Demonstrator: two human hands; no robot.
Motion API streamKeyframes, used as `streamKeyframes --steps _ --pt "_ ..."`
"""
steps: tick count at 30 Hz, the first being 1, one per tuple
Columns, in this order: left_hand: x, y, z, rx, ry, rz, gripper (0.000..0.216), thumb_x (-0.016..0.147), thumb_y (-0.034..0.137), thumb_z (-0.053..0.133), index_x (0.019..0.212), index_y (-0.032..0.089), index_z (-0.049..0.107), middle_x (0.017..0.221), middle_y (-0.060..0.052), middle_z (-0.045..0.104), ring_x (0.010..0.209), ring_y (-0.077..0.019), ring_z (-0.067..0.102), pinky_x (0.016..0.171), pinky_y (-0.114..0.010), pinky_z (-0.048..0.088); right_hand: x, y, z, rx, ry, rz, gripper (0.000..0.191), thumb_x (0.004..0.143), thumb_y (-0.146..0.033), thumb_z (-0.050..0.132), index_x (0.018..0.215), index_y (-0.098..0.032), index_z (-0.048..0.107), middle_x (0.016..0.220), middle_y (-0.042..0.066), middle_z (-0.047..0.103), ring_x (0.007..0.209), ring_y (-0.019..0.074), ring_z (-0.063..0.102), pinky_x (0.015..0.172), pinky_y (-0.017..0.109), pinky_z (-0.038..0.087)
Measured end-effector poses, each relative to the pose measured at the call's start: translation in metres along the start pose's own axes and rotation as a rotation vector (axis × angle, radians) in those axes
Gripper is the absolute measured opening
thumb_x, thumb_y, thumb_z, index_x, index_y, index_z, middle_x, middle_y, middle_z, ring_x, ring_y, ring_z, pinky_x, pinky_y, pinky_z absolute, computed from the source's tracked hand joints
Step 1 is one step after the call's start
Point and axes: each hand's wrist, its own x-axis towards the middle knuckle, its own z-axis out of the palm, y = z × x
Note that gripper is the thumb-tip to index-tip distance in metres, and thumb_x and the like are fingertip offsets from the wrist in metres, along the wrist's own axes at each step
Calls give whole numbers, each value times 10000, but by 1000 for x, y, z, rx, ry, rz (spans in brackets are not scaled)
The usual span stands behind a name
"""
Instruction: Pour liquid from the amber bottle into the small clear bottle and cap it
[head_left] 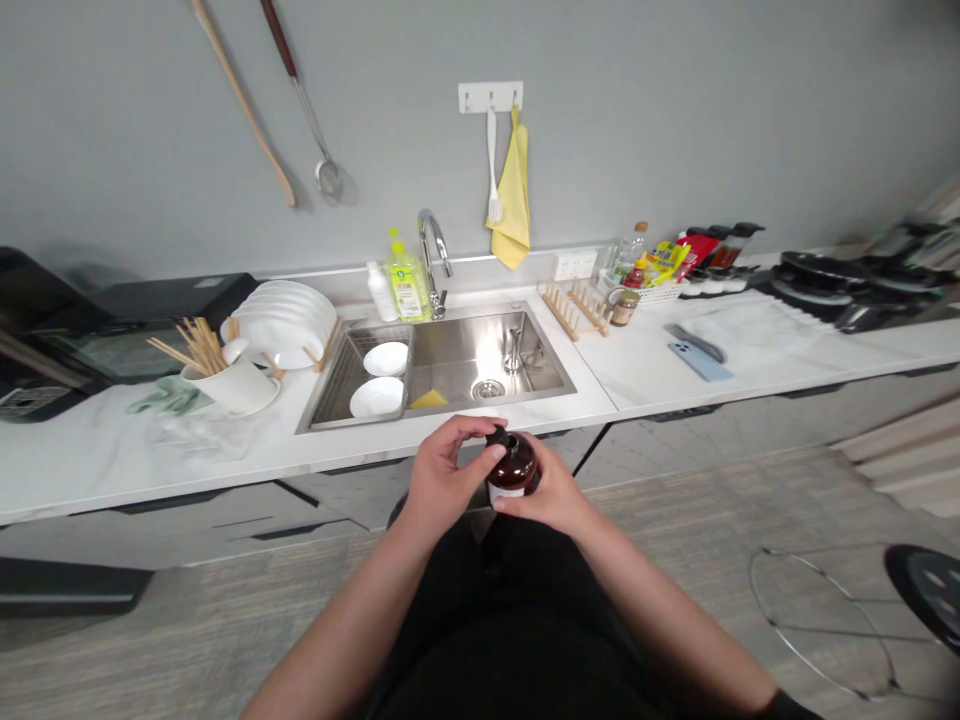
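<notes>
Kitchen counter [225,450], s/s sink [480,360] ahead of me; just off sink, my L hand [448,475] curled over amber bottle [516,465] top, R hand [547,495] gripping body to steady it

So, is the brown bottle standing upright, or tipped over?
Nearly upright: the brown bottle stands cap-up between the left hand and right hand.

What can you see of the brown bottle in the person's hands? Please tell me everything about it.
The amber-brown bottle is glossy and looks like glass or plastic. It has a dark top and a white label low on its body; no writing is readable. It tilts, top toward the image's upper left, held in the air before the white counter. The left hand wraps around the top, the right hand around the side, hiding its base.
</notes>
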Motion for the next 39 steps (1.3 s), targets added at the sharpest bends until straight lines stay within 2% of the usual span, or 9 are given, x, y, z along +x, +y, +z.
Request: streamKeyframes --steps 6,11,16,23,27,30,35,37,39 --pt "-27 8 -8 158 -28 57 129 988 251 854 1117 250 855 1221 -102 887 1184 -280 849 1131 -463 662 -12 -12 19 -69 16 -35 863 714 -379 1073 1485 -291 695 1429 109 807 1241 376 805 1082 519 643" --pt "-47 16 -4 333 53 239 145 968 181 843 1097 244 865 1174 -86 886 1104 -249 857 1035 -432 698 -24 -19 32 -193 74 -68 778 682 -295 1049 1396 -275 740 1350 104 833 1187 364 818 1058 509 649" --pt "-53 16 0 322 120 245 86 926 222 906 1001 242 868 1089 -86 866 1023 -247 847 957 -412 696 -29 -22 34 -216 76 -97 793 675 -311 1061 1403 -283 747 1357 99 831 1208 366 815 1097 518 638" --pt "-53 17 -5 82 -125 89 158 1103 322 726 1163 223 835 1289 -118 872 1274 -276 821 1180 -460 612 -36 -21 32 -201 67 -100 833 670 -369 1073 1423 -256 734 1323 103 834 1165 362 818 1076 523 640" --pt "-46 16 -5 -83 -271 31 183 1039 372 840 1112 206 812 1256 -128 863 1265 -286 810 1161 -448 613 -42 -30 31 -187 56 -104 788 684 -357 1056 1398 -259 739 1342 107 833 1182 366 817 1060 516 646" --pt "-43 14 -11 -193 -275 11 246 979 330 911 1169 214 806 1312 -125 844 1244 -282 817 1131 -432 628 -46 -38 28 -168 25 -120 785 695 -359 1056 1410 -268 743 1363 105 834 1208 369 817 1084 525 641" --pt "-48 15 -20 -270 -326 -52 370 1104 391 754 1447 252 753 1464 -147 799 1404 -319 764 1246 -496 572 -49 -44 23 -182 6 -139 840 677 -370 1072 1438 -274 731 1405 115 826 1253 382 805 1124 562 623" --pt "-50 17 -19 -204 -384 -49 511 1052 421 830 1522 252 720 1530 -167 765 1472 -345 716 1300 -514 528 -49 -45 23 -176 3 -123 812 685 -363 1065 1423 -276 736 1368 108 838 1214 370 816 1086 544 642" --pt "-50 18 -18 -153 -367 -48 614 978 397 920 1533 252 703 1515 -173 771 1446 -351 730 1286 -514 542 -47 -46 23 -165 2 -114 791 687 -352 1061 1407 -273 741 1336 102 847 1183 362 823 1055 527 654"
